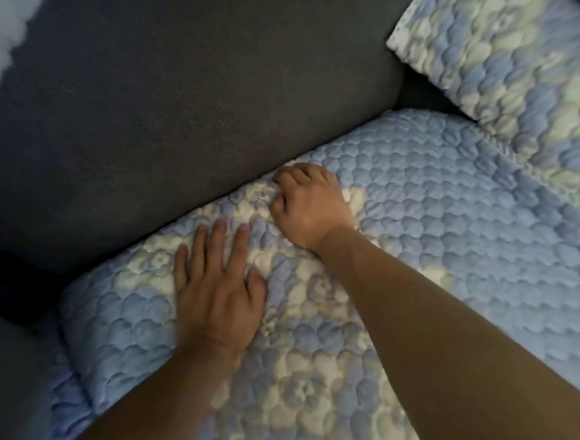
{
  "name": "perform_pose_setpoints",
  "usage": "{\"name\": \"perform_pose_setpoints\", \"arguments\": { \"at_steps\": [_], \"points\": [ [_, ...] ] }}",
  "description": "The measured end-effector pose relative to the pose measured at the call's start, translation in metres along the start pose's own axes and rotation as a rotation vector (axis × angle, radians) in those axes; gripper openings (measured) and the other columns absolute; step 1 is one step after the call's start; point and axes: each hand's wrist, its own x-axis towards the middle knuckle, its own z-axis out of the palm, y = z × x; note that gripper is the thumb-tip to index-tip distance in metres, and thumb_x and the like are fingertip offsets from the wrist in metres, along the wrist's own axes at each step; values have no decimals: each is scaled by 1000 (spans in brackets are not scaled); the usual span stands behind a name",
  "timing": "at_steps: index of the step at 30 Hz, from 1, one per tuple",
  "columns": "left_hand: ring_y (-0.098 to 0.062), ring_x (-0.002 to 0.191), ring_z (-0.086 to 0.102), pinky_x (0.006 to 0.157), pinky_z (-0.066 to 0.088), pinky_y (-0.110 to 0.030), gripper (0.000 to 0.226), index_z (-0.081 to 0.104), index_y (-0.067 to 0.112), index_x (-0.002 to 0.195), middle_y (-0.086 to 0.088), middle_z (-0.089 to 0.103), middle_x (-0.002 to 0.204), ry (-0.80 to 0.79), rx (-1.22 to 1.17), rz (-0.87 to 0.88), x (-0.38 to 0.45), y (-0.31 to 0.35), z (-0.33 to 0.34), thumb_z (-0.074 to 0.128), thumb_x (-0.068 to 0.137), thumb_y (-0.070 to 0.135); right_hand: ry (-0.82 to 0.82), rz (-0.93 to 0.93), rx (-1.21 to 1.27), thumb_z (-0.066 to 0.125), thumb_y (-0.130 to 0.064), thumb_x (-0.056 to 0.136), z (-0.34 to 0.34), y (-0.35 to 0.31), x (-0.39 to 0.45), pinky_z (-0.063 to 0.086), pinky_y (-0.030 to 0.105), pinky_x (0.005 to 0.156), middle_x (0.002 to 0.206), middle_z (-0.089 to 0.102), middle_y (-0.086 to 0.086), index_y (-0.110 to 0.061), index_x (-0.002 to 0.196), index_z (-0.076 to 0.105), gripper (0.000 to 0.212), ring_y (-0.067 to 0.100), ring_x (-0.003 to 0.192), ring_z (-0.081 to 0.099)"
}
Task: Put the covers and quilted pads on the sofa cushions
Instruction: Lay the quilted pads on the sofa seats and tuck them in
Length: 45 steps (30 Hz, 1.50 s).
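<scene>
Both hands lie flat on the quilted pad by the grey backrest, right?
Not quite. In the head view only the left hand lies flat on the quilted pad; the right hand is curled, gripping the pad's edge by the grey backrest.

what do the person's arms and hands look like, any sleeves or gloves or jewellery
Both arms are bare as far as the picture shows: no sleeves reach the forearms. The left hand and the right hand wear no gloves. No rings, watch or bracelet show on the fingers or wrists. The nails look short and unpainted, though the picture is dim and a little blurred.
</scene>
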Motion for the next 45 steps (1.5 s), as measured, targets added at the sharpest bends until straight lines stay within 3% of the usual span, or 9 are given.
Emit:
{"name": "perform_pose_setpoints", "arguments": {
  "at_steps": [5, 13, 18, 21, 26, 30, 32, 39, 45],
  "points": [
    [-35, 147, 26, 119, 17, -55, 66, 37, 22, 154, -12, 34, 159, 47, -9, 10, -2, -2, 4, 31, 92, 43, -113, 5, -98, 38, -42, 101, -42, 39, -65, 11, 50, 122, 161, 29, 11, -17, 148, 42, 54, 33, 149, 22],
    [-37, 143, 32, 113, 23, -56, 63, 43, 22, 149, -14, 39, 155, 73, 30, -34, -4, 5, -1, 30, 91, 42, -298, 844, -122, 2, -72, 93, -96, 202, -268, 2, 51, 124, 168, -4, -2, -34, 159, 2, 77, 22, 155, -4],
    [-46, 116, 52, 96, 46, -56, 70, 56, 8, 130, -26, 55, 128, -80, 117, -115, 16, 21, -23, 27, 85, 52, -228, 826, -81, -1, -71, 94, -82, 210, -276, -2, 49, 124, 168, -10, -3, -36, 159, -6, 74, 21, 154, -11],
    [-46, 135, 36, 111, 31, -58, 85, 41, 8, 145, -29, 38, 146, -96, 14, -180, 27, 99, -30, 19, 86, 65, -171, 764, -81, -1, -70, 95, -79, 216, -281, -4, 49, 124, 168, -11, 0, -34, 159, -8, 73, 22, 154, -13],
    [-29, 155, 0, 121, 0, -61, 67, 3, 40, 159, -2, 2, 169, -37, 137, 442, -16, 217, 20, 11, 96, 62, -70, 703, -71, 11, -58, 102, -83, 226, -267, -1, 48, 125, 168, 3, 8, -27, 160, 11, 65, 29, 154, 0],
    [-31, 154, 7, 119, 8, -64, 68, 13, 34, 160, -7, 13, 168, 32, 189, 412, -14, 211, 36, 16, 97, 58, 290, 448, -269, 45, -22, 100, -88, 227, -271, 14, 56, 121, 153, 37, 21, -6, 145, 46, 48, 41, 143, 30],
    [-32, 154, 9, 119, 9, -64, 69, 14, 33, 160, -8, 15, 167, 28, 171, 420, -13, 212, 36, 19, 96, 58, 347, 566, -303, 54, -7, 92, -102, 239, -274, 26, 54, 116, 137, 49, 22, -1, 139, 49, 48, 40, 127, 41],
    [-33, 153, 14, 119, 10, -64, 70, 22, 31, 159, -9, 20, 166, 16, 180, 438, -10, 215, 31, 24, 94, 57, -91, 985, -433, 71, -26, 84, -129, 265, -302, 43, 45, 88, 94, 70, 21, -3, 96, 67, 26, 39, 97, 61],
    [-32, 153, 14, 118, 10, -65, 69, 22, 31, 159, -9, 21, 165, -1, 124, 433, -12, 212, 34, 25, 94, 56, 92, 734, -444, 66, 2, 63, -141, 223, -316, 28, 40, 71, 75, 58, 8, -14, 82, 59, 24, 31, 76, 53]
  ]
}}
